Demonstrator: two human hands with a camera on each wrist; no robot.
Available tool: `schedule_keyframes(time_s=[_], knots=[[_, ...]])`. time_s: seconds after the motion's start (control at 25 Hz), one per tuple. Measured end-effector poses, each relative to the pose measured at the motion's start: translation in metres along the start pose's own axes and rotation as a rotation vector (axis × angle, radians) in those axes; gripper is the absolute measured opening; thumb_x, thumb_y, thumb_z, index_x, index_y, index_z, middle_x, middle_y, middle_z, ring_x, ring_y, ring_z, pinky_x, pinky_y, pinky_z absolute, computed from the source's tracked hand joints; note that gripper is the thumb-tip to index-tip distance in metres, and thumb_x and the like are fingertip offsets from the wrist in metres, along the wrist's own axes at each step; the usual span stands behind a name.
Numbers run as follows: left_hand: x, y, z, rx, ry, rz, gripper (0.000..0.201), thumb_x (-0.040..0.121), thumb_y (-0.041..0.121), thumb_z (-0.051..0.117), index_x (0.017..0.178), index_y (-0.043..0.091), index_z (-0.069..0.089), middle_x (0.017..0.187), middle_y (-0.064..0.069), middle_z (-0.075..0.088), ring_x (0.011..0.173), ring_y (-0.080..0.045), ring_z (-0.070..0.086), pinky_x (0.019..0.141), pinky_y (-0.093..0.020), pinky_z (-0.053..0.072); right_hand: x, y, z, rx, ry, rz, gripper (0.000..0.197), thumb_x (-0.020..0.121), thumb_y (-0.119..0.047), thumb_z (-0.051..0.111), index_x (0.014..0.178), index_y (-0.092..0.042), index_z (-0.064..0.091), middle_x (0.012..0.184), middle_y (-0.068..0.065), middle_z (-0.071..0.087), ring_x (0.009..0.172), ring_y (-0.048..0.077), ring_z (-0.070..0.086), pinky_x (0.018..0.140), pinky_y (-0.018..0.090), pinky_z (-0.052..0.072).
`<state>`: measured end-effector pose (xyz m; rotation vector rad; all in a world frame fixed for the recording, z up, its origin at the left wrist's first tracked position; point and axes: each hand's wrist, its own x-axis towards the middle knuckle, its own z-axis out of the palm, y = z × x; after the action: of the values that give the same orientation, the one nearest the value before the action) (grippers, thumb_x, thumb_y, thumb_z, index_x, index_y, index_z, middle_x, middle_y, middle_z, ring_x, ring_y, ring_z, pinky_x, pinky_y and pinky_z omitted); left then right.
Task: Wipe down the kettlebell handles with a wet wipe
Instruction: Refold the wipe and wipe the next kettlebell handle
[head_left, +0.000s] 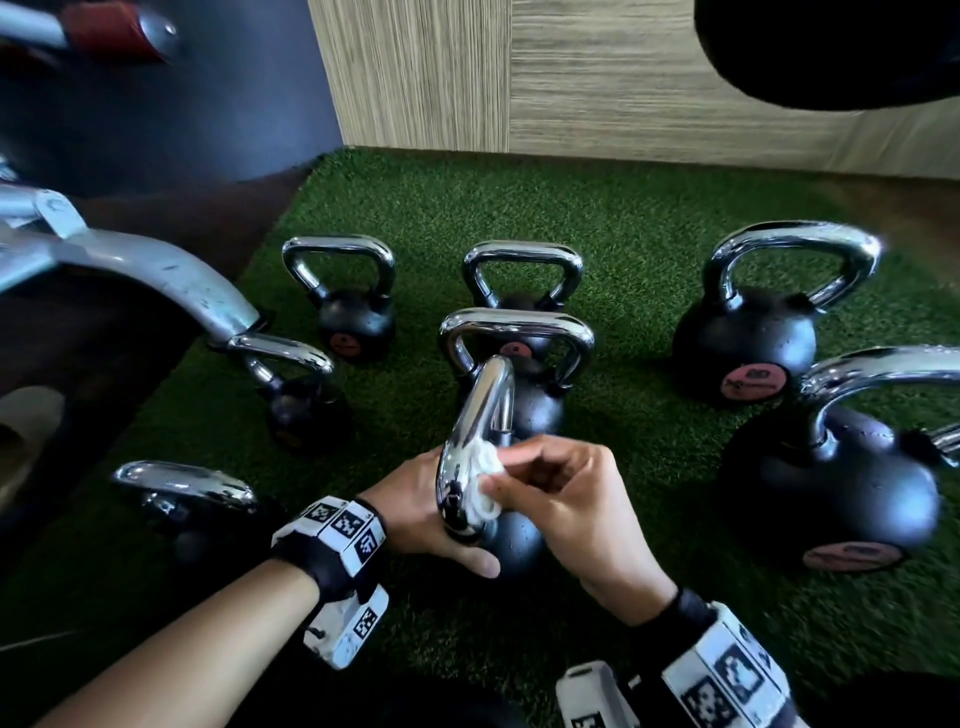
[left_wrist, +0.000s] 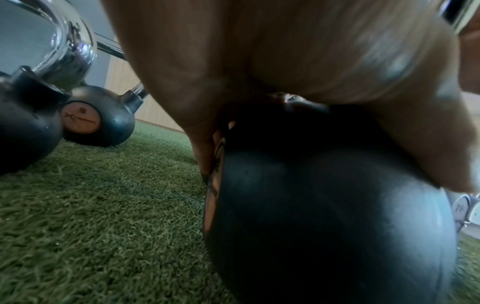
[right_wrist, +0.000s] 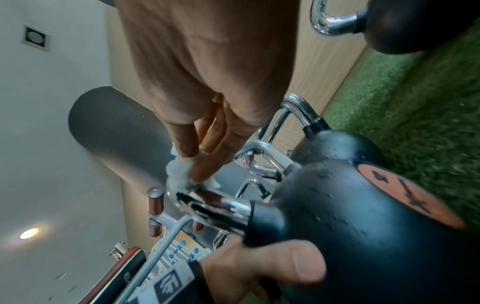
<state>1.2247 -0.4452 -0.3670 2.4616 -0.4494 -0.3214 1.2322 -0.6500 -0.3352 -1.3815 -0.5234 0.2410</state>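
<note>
A small black kettlebell (head_left: 514, 540) with a chrome handle (head_left: 480, 410) stands on green turf right in front of me, its handle edge-on to my view. My left hand (head_left: 426, 512) grips its ball from the left, thumb (right_wrist: 291, 267) across the near side; the other fingers are hidden behind it. My right hand (head_left: 506, 473) pinches a crumpled white wet wipe (head_left: 485, 483) against the lower near part of the handle. In the right wrist view the wipe (right_wrist: 179, 174) sits under the fingertips on the chrome bar (right_wrist: 221, 205). The left wrist view shows palm over the ball (left_wrist: 324, 226).
Several more chrome-handled kettlebells stand on the turf (head_left: 623, 223): one just behind (head_left: 514, 338), two large ones at right (head_left: 743, 338) (head_left: 831, 493), smaller ones at left (head_left: 306, 410). A grey machine arm (head_left: 156, 270) reaches in from the left. A wood-panel wall (head_left: 623, 78) closes the back.
</note>
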Motion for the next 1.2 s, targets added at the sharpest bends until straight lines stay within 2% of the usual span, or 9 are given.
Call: schedule_keyframes(time_s=[0.2,0.36,0.44,0.64,0.72,0.8,0.92,1.08,1.2], knots=[[0.008,-0.004,0.000,0.171,-0.073,0.021,0.101,0.062,0.070,0.083,0.143,0.069,0.024,0.152,0.022,0.031,0.141,-0.008,0.032,0.117,-0.031,0.035,-0.011,0.003,0.000,-0.060,-0.012,0.023,0.016,0.077,0.000,0.084,0.088,-0.011,0.082,0.088,0.002,0.081,0.083,0.018,0.077,0.080,0.034,0.061],[0.006,-0.016,0.007,0.152,-0.062,-0.129,0.102,0.042,0.088,0.076,0.134,0.055,0.048,0.144,0.019,0.041,0.132,-0.004,0.045,0.110,-0.030,0.045,-0.018,0.018,0.001,-0.323,0.015,-0.033,0.015,0.075,-0.010,0.088,0.084,-0.020,0.083,0.081,-0.009,0.076,0.076,0.007,0.072,0.073,0.020,0.053],[0.001,-0.017,0.008,0.030,0.006,-0.169,0.095,0.036,0.075,0.087,0.121,0.049,0.054,0.132,0.020,0.053,0.126,-0.004,0.054,0.108,-0.028,0.047,-0.017,0.027,-0.004,-0.477,-0.015,-0.090,0.016,0.075,-0.012,0.087,0.087,-0.021,0.082,0.081,-0.012,0.073,0.077,0.004,0.069,0.072,0.013,0.048],[-0.002,0.001,0.002,-0.005,0.012,-0.102,0.083,0.051,0.055,0.096,0.122,0.049,0.054,0.134,0.013,0.058,0.127,-0.006,0.053,0.111,-0.032,0.045,0.027,0.019,-0.026,-0.727,-0.412,-0.059,0.023,0.080,-0.009,0.080,0.100,-0.020,0.082,0.091,-0.006,0.068,0.079,0.000,0.062,0.074,0.014,0.045],[-0.003,0.005,-0.001,0.014,-0.023,-0.069,0.080,0.055,0.055,0.095,0.119,0.060,0.046,0.133,0.017,0.055,0.128,-0.005,0.050,0.112,-0.031,0.044,0.040,0.009,-0.025,-0.661,-0.557,0.006,0.023,0.082,-0.006,0.079,0.102,-0.018,0.081,0.101,-0.003,0.070,0.087,0.003,0.065,0.079,0.014,0.048],[-0.006,0.007,-0.004,-0.031,-0.013,-0.064,0.092,0.052,0.055,0.095,0.122,0.073,0.038,0.138,0.022,0.050,0.131,0.001,0.047,0.113,-0.031,0.043,0.043,0.004,-0.022,-0.515,-0.616,0.005,0.020,0.086,-0.003,0.075,0.103,-0.012,0.081,0.115,0.003,0.071,0.105,0.011,0.068,0.092,0.027,0.054],[-0.009,0.006,-0.002,-0.011,-0.012,-0.029,0.101,0.053,0.053,0.096,0.129,0.071,0.033,0.142,0.022,0.046,0.135,0.000,0.044,0.114,-0.031,0.042,0.039,0.009,-0.019,-0.420,-0.648,0.031,0.016,0.088,-0.003,0.074,0.103,-0.006,0.080,0.119,0.008,0.070,0.111,0.021,0.068,0.098,0.043,0.054],[-0.009,0.005,0.001,0.066,-0.048,-0.015,0.099,0.057,0.057,0.093,0.138,0.056,0.035,0.143,0.018,0.044,0.136,-0.006,0.040,0.117,-0.032,0.038,0.042,0.013,-0.018,-0.481,-0.691,0.043,0.020,0.088,-0.005,0.074,0.096,-0.023,0.079,0.108,-0.007,0.073,0.097,0.007,0.069,0.083,0.028,0.055],[-0.008,0.007,0.001,0.018,-0.021,-0.022,0.099,0.053,0.059,0.093,0.134,0.062,0.035,0.141,0.010,0.050,0.134,-0.010,0.045,0.111,-0.040,0.045,0.032,0.012,-0.016,-0.148,-0.678,0.142,0.010,0.089,0.002,0.071,0.096,-0.004,0.077,0.095,-0.003,0.076,0.086,0.006,0.067,0.079,0.022,0.052]])
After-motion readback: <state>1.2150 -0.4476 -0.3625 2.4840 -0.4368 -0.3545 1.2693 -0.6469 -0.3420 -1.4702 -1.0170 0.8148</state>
